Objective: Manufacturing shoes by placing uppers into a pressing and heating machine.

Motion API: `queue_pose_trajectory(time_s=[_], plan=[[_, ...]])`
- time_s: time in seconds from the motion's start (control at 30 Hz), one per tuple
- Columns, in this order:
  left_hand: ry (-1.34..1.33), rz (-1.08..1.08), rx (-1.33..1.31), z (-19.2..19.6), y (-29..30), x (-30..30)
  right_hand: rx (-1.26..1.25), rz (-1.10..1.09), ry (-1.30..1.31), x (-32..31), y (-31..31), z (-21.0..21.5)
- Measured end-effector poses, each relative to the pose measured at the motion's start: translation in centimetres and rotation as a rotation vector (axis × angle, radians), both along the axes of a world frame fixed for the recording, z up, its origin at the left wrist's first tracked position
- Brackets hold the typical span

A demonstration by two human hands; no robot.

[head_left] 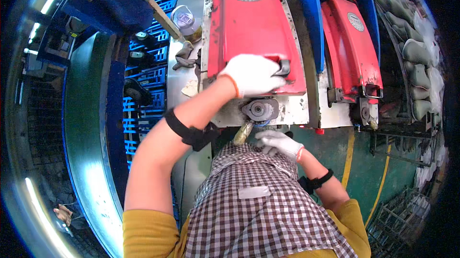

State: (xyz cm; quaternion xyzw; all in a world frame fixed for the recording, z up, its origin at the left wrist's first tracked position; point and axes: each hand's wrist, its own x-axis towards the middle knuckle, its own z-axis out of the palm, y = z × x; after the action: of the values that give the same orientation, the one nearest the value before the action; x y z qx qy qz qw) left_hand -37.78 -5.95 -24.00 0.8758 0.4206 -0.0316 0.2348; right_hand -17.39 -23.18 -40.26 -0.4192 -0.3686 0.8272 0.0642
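My left hand (251, 74), in a white knit glove with an orange cuff, lies across the front end of a red machine cover (258, 28). Its fingers are around the cover's dark metal handle (284, 68), part of which shows past them. My right hand (279, 144), also gloved in white, hovers in front of my checked apron with its fingers loosely bent and apart; I see nothing held in it. Between the hands, a round grey clamp-like fitting (258, 109) sits at the machine's front. Beneath it a worn, pale handle-shaped piece (243, 133) sticks out toward me.
A second red machine (352, 42) stands to the right, inside a blue guard (311, 18). To the left are a clear plastic tub (186, 23), dark grey scraps (184, 56) and a green conveyor belt (86, 99). Grey moulded pieces (417, 52) fill a rack at far right.
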Motion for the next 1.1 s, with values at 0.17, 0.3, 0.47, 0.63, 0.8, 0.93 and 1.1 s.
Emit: queue_pose_trajectory(time_s=[0.17,0.3,0.47,0.63,0.8,0.93,1.1], plan=[[0.061,0.105,0.017,-6.2,-2.6,-0.1,-0.163,-0.085,0.309,-5.1,1.8,-1.6],[0.088,0.112,-0.004,-5.4,-2.7,0.3,-0.549,-0.271,0.638,-8.1,1.0,-1.5],[0.14,0.125,-0.019,-5.5,-3.5,0.4,-0.565,-0.195,0.548,-4.6,1.0,-2.2],[-0.013,0.205,0.043,-4.2,-3.2,1.5,-0.213,-0.385,0.013,6.1,2.3,3.2],[-0.833,0.659,0.13,-6.1,-4.2,1.8,0.681,-0.757,-0.569,17.5,2.3,3.5],[-0.981,0.58,0.067,-5.7,-5.8,8.7,1.211,-0.942,-1.263,28.5,2.6,5.2],[-0.826,0.149,0.21,-4.4,-5.7,20.0,0.843,-0.614,-1.522,35.6,0.1,1.7]])
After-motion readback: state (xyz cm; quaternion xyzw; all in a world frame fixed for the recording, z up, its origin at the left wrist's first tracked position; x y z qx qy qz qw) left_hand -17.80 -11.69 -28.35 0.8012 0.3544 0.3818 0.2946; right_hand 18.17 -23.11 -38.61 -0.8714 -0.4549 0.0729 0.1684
